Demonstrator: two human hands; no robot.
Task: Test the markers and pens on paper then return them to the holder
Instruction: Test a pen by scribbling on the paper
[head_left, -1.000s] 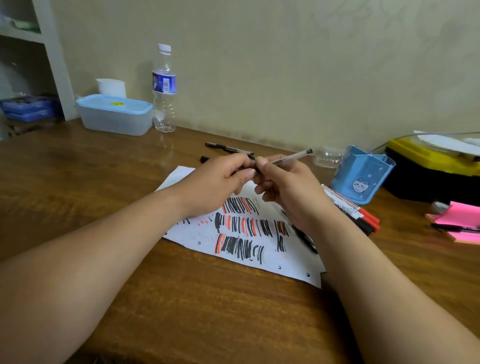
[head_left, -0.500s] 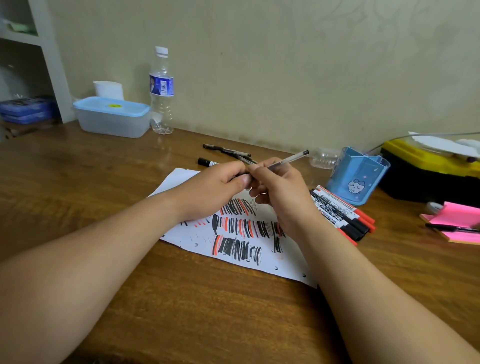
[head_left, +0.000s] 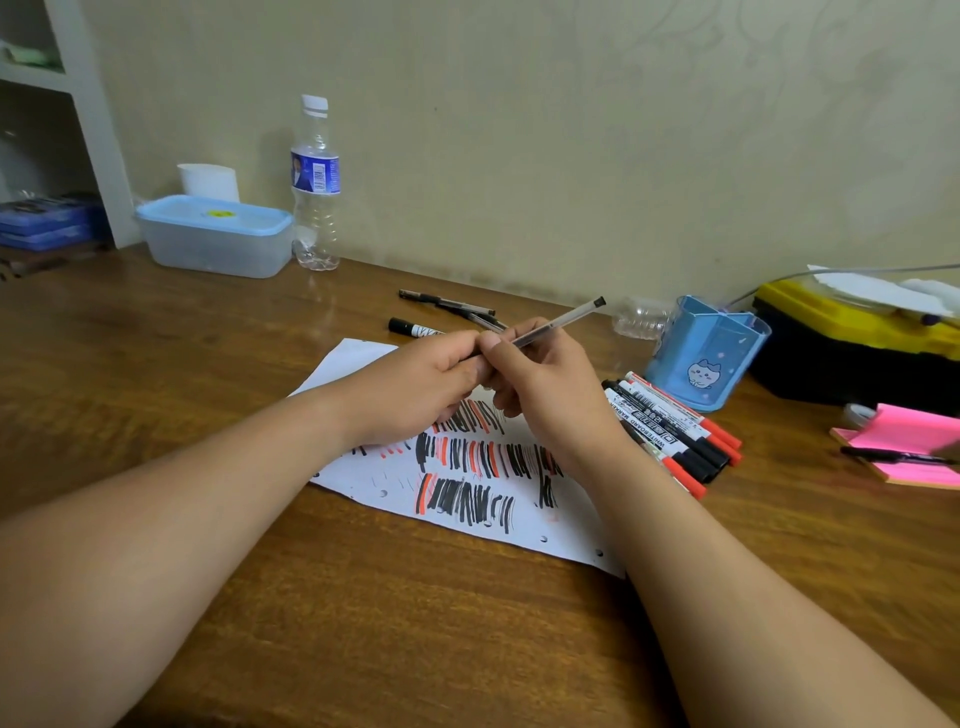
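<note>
Both hands meet above a white paper (head_left: 363, 473) covered in black and red strokes. My right hand (head_left: 545, 395) grips a clear-barrelled pen (head_left: 561, 322) whose back end points up and right. My left hand (head_left: 415, 384) pinches the pen's front end; whether that is a cap or the tip is hidden by the fingers. Several black and red whiteboard markers (head_left: 670, 426) lie in a row to the right of the paper. Behind them stands the blue holder (head_left: 706, 353) with a cat picture. Two pens (head_left: 447, 304) and a black marker (head_left: 410, 327) lie beyond the paper.
A lidded plastic box (head_left: 213, 234) and a water bottle (head_left: 314, 182) stand at the back left by the wall. A yellow-and-black case (head_left: 852, 332) sits at the right, with pink sticky notes (head_left: 904, 447) and a pen on them. A crushed bottle (head_left: 639, 317) lies behind the holder.
Both hands have stayed together on the pen, drifting slightly. The camera has shifted, so more of the marker row shows beside my right wrist.
</note>
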